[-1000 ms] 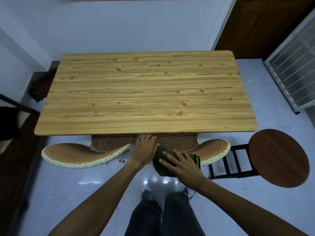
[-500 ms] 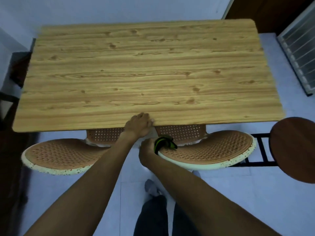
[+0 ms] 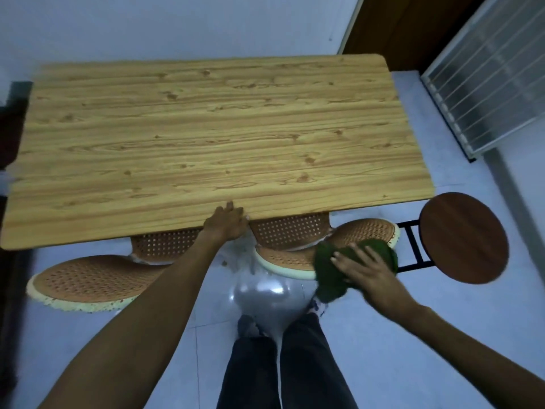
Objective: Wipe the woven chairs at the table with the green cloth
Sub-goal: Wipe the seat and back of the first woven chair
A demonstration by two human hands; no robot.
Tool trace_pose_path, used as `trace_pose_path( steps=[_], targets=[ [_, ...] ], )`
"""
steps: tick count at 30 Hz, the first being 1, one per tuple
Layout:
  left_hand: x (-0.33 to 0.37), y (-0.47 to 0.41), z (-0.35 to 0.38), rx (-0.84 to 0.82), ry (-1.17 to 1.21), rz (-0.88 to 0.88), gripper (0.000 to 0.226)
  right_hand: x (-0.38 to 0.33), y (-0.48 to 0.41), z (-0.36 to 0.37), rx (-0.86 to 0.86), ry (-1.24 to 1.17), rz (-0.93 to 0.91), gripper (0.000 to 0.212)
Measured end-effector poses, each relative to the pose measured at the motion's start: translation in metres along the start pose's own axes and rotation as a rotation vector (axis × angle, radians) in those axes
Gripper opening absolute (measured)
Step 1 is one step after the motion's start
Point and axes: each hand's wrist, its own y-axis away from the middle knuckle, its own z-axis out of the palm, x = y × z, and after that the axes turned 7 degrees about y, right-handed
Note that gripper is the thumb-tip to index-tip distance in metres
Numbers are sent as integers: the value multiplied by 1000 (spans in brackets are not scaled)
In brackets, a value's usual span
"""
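Observation:
Two woven brown chairs with pale speckled rims are tucked under the wooden table (image 3: 206,137). The left chair (image 3: 88,278) shows its curved backrest top; the right chair (image 3: 365,234) shows its own. My right hand (image 3: 365,273) presses the green cloth (image 3: 330,270) flat onto the right chair's backrest rim, fingers spread over it. Part of the cloth hangs off the front of the rim. My left hand (image 3: 227,224) rests on the table's near edge between the two chairs, fingers curled over it.
A round dark-wood stool (image 3: 463,237) on a black metal frame stands just right of the right chair. A white grille panel (image 3: 486,75) leans at the far right. My legs (image 3: 283,364) stand on the shiny tiled floor below.
My right hand has slid the green cloth rightward along the right chair's rim and now lies flat with fingers spread. The left hand stays on the table edge.

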Motion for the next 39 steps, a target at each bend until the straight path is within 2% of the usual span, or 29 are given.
trace_pose_path(
  steps=[3, 4, 6, 9, 11, 13, 17, 19, 21, 23, 25, 28, 30, 32, 33, 35, 37, 39],
  targets=[
    [-3, 2, -3, -45, -50, 29, 53, 25, 2, -3, -13, -18, -33, 57],
    [-4, 3, -5, -46, -63, 35, 53, 20, -2, 0, 11, -15, -51, 53],
    [-4, 2, -6, -44, -69, 18, 51, -3, -11, 5, 25, 4, -59, 58],
    [-3, 3, -5, -37, -63, 11, 49, -52, -26, 13, 51, 11, -34, 80],
    [-4, 0, -3, -36, -61, 22, 48, -89, -53, 12, 76, 38, -45, 83],
    [-4, -2, -2, -46, -51, 22, 48, -131, -88, 6, -31, 68, -42, 77],
    [-7, -8, 2, -56, -46, 36, 50, -197, -173, -12, -482, 302, 103, 45],
    [-9, -9, 5, -31, -31, 49, 50, -211, -199, -6, -648, 402, 75, 39],
    [-15, -10, 4, -10, 2, 51, 51, -211, -207, 18, -704, 473, -10, 43],
    [-19, -13, 6, 3, 21, 70, 52, -208, -204, 31, -673, 607, -72, 47],
    [-17, -12, 14, 8, 49, 72, 53, -210, -194, 27, -668, 586, -87, 38],
    [-13, -6, 15, 57, 112, 23, 56, -195, -172, 11, -361, 315, -93, 36],
    [-11, -3, 11, 18, 87, 41, 70, -167, -140, 10, -109, 92, -153, 36],
    [-8, 5, 9, 30, 35, 55, 58, -125, -103, 11, 44, -76, -216, 50],
    [-6, 10, 10, 76, 3, 65, 51, -105, -84, 11, 98, -109, -205, 56],
    [8, 27, 16, 184, -39, 97, 50, -64, -46, 7, 172, -109, -108, 59],
    [23, 42, 29, 249, -11, 144, 62, -24, -12, 10, 183, -20, -11, 61],
    [42, 54, 48, 232, 36, 217, 79, 9, 14, 11, 154, 21, 131, 69]
  ],
)
